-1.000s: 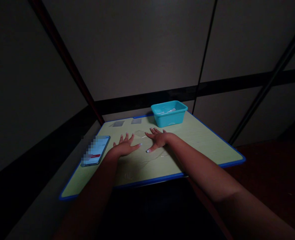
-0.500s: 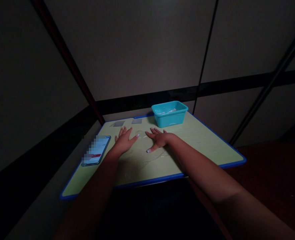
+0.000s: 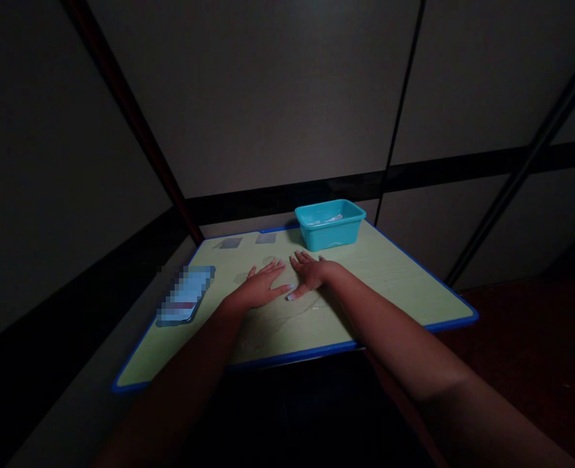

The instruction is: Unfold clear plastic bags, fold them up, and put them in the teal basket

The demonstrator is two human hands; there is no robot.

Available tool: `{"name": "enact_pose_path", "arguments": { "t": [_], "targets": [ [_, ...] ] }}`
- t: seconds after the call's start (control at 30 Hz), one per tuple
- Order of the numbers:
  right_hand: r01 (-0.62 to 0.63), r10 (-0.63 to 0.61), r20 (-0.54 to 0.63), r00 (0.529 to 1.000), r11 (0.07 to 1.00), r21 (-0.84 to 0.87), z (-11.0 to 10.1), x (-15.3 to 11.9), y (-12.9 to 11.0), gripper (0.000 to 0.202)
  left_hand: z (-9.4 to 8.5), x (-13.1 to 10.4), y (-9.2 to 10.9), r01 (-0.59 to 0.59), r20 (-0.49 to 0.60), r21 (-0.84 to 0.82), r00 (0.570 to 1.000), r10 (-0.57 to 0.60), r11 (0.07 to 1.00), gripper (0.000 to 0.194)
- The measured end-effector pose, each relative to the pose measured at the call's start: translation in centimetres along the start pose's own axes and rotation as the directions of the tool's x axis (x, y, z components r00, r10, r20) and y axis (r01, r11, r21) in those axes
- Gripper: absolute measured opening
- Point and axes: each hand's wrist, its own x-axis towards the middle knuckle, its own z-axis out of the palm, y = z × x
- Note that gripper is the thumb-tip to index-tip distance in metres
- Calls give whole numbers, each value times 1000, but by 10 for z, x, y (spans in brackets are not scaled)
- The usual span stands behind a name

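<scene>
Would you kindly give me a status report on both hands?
Left hand, right hand: palms down, spread. Clear, film-like material near both, outline faint. Turquoise basin beyond right hand; phone left of left hand.

It looks like a dimly lit room, perhaps in a home, though too little shows to be sure. A small desk point(image 3: 389, 260) with a pale wood-look top and a blue edge point(image 3: 297, 356) stands close to tall grey-brown panels point(image 3: 277, 84), which are parted by dark strips point(image 3: 405, 84) and crossed by a glossy black band point(image 3: 287, 197), much like wardrobe doors or wall cladding. The floor point(image 3: 516, 344) at the right is dark red. A phone point(image 3: 187, 298) and a turquoise plastic basket point(image 3: 331, 235) on the desk are everyday things that would suit a household
</scene>
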Motion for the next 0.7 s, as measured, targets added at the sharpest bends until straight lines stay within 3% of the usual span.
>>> {"name": "enact_pose_path", "arguments": {
  "t": [0.3, 0.47, 0.53, 0.6, 0.7],
  "targets": [
    [21, -22, 27, 999, 1000, 21, -3, -5, -2, 128, -1, 0, -14, 213, -47, 1, 976, -213, 977, 65],
    [73, -74, 63, 995, 997, 27, -2, -7, -7, 128, -8, 2, -23, 301, -313, -27, 903, -294, 953, 58],
    [98, -100, 73, 992, 995, 24, -2, -8, -8, 127, -10, 2, -25, 318, -371, -41, 875, -310, 947, 54],
    [115, -116, 63, 991, 993, 24, -2, -9, -9, 124, -10, 0, -26, 341, -346, -37, 877, -332, 939, 55],
    [103, -103, -3, 995, 994, 26, -4, -10, -6, 117, -6, -2, -28, 349, -204, -14, 917, -344, 937, 60]
  ]
}}
